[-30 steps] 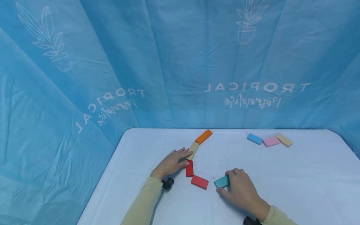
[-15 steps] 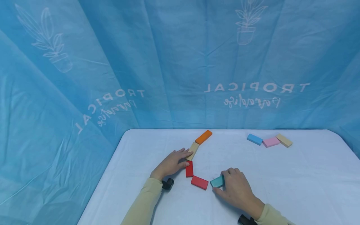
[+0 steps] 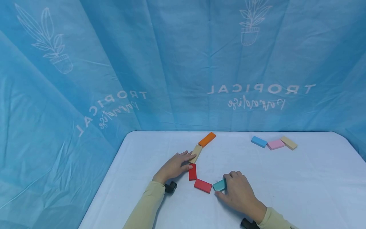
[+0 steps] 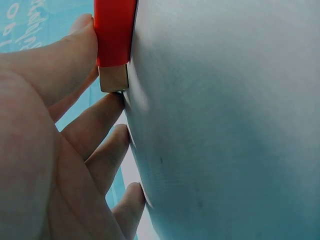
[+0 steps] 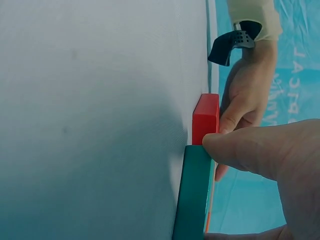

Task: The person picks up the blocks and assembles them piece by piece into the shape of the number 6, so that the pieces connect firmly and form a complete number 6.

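My right hand (image 3: pixel 240 195) pinches a teal block (image 3: pixel 219 185) between thumb and fingers, flat on the table. Its left end meets, or nearly meets, the right end of a red block (image 3: pixel 203 186); the right wrist view shows the teal block (image 5: pixel 195 192) close against the red one (image 5: pixel 205 117). My left hand (image 3: pixel 173 166) rests with fairly straight fingers on a beige block (image 3: pixel 196 153), thumb on an upright-lying second red block (image 3: pixel 192 172). In the left wrist view that thumb touches the red block (image 4: pixel 115 32). An orange block (image 3: pixel 207 139) continues the curved line at the far end.
At the back right lie a blue block (image 3: pixel 259 142), a pink block (image 3: pixel 275 144) and another beige block (image 3: pixel 289 142), end to end. The white table (image 3: pixel 314 184) ends at a blue printed cloth (image 3: pixel 183 63) behind and to the left.
My right hand has slid the teal block leftward, narrowing the gap to the nearer red block. The left hand and the other blocks have stayed in place.
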A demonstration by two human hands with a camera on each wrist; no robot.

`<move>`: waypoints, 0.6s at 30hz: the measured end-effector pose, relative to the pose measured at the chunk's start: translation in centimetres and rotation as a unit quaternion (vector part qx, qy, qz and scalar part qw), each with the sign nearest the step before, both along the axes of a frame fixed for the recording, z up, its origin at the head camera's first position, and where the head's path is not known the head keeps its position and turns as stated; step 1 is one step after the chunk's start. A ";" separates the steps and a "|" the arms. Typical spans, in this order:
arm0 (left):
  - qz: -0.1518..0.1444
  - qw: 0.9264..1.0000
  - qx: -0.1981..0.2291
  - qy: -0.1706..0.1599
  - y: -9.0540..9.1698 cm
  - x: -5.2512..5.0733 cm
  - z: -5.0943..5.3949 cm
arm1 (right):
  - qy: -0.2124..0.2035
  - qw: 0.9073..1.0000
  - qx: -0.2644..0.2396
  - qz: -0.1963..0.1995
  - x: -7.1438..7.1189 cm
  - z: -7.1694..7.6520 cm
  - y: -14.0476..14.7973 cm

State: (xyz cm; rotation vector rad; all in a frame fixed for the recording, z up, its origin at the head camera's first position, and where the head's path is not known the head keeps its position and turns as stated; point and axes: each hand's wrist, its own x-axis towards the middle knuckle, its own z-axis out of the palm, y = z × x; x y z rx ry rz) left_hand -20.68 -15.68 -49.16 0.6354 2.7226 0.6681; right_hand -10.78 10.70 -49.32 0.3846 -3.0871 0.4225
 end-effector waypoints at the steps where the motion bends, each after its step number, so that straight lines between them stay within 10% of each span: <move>1: 0.000 1.000 0.000 0.000 0.0 0.0 0.0 | 0.000 1.000 0.000 0.000 0.0 0.0 0.0; 18: 0.001 1.000 0.002 0.001 0.0 0.0 0.0 | -0.006 1.000 -0.018 -0.009 -0.2 -0.2 0.1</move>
